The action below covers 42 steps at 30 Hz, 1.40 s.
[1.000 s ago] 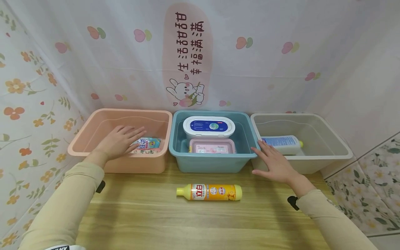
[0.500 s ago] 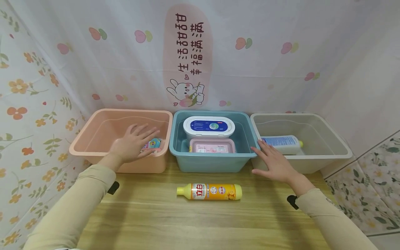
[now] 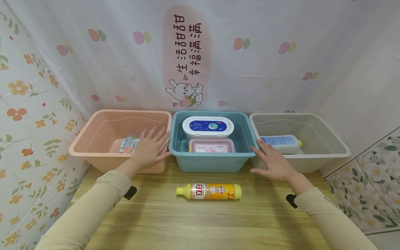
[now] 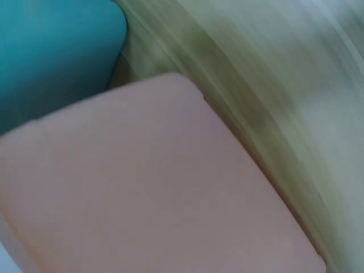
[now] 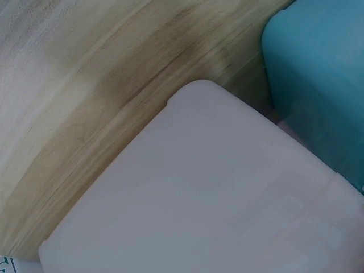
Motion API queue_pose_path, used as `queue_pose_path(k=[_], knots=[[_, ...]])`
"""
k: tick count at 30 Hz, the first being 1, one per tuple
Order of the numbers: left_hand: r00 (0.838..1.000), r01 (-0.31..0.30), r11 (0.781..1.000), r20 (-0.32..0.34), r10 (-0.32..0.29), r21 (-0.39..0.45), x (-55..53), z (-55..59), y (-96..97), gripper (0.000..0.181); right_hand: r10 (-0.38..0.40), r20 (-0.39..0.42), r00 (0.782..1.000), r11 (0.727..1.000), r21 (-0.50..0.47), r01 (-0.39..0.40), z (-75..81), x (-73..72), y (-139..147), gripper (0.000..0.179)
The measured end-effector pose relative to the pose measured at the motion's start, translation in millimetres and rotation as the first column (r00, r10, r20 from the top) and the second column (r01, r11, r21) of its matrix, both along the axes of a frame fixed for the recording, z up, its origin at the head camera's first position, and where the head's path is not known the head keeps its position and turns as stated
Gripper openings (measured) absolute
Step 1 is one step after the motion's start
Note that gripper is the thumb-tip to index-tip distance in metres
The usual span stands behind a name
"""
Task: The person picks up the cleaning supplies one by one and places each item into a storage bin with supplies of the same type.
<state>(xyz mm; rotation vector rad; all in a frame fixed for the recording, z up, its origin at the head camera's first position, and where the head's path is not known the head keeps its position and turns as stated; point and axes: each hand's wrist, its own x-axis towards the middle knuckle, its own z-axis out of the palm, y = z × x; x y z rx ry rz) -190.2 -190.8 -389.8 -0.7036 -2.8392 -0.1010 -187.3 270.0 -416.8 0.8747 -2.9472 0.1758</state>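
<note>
My left hand (image 3: 150, 149) spreads its fingers over the front right corner of the peach bin (image 3: 93, 133), with nothing held. Partly hidden behind it, soft printed packs (image 3: 128, 143) lie inside that bin. My right hand (image 3: 275, 161) is spread at the front left corner of the grey-white bin (image 3: 328, 139), fingertips right at the rim. Inside this bin a white bottle (image 3: 285, 144) with a yellow cap lies on its side. A yellow-orange dish soap bottle (image 3: 209, 191) lies flat on the wooden table (image 3: 200, 222), between my forearms.
Between the two outer bins stands a blue bin (image 3: 212, 163). It holds a white oval box (image 3: 207, 126) with a blue label and a pink box (image 3: 211, 146). A printed curtain (image 3: 125, 69) hangs behind, and flowered walls flank the table.
My left hand has moved right across the peach bin to its right corner, uncovering the packs on its left. My right hand has stayed in place.
</note>
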Motion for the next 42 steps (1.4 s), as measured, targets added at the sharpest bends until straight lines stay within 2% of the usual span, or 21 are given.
queue_pose_path(k=[5, 12, 16, 23, 29, 33, 38, 39, 42], knots=[[1.0, 0.0, 1.0, 0.03, -0.001, 0.013, 0.4, -9.1, 11.0, 0.075, 0.002, -0.004, 1.0, 1.0, -0.002, -0.002, 0.7, 0.5, -1, 0.084], [0.998, 0.018, 1.0, 0.053, -0.016, -0.023, 4.0, -18.6, 18.9, 0.076, 0.003, -0.01, 1.0, 1.0, -0.014, -0.003, 1.4, 1.7, -2, 0.084], [0.997, 0.035, 0.999, 0.066, -0.033, -0.041, 5.2, -23.4, 18.8, 0.076, 0.004, -0.02, 1.0, 1.0, -0.016, -0.005, 0.7, 2.1, -2, 0.084], [0.995, 0.09, 0.996, 0.035, -0.09, 0.008, 3.4, -28.3, 16.1, 0.077, 0.01, -0.035, 0.999, 1.0, -0.022, -0.011, 0.0, 1.5, 0, 0.085], [0.993, 0.114, 0.993, 0.041, -0.114, -0.008, 3.2, -28.7, 13.2, 0.081, 0.052, -0.099, 0.994, 0.993, -0.099, -0.062, -4.6, 6.0, -4, 0.087], [0.991, 0.111, 0.993, 0.076, -0.107, -0.044, 2.6, -26.7, 13.3, 0.077, 0.123, -0.2, 0.972, 0.977, -0.147, -0.154, -11.3, 14.8, -13, 0.09], [0.989, 0.107, 0.993, 0.108, -0.101, -0.052, 1.8, -25.6, 12.8, 0.076, 0.223, -0.344, 0.912, 0.94, -0.171, -0.295, -21.8, 24.5, -25, 0.092], [0.989, 0.107, 0.993, 0.109, -0.101, -0.053, 1.7, -25.6, 12.6, 0.076, 0.239, -0.363, 0.901, 0.935, -0.165, -0.314, -23.8, 26.3, -27, 0.091], [0.989, 0.11, 0.993, 0.102, -0.105, -0.048, 1.2, -26.0, 12.2, 0.075, 0.281, -0.368, 0.886, 0.919, -0.163, -0.359, -29.7, 32.2, -32, 0.088]])
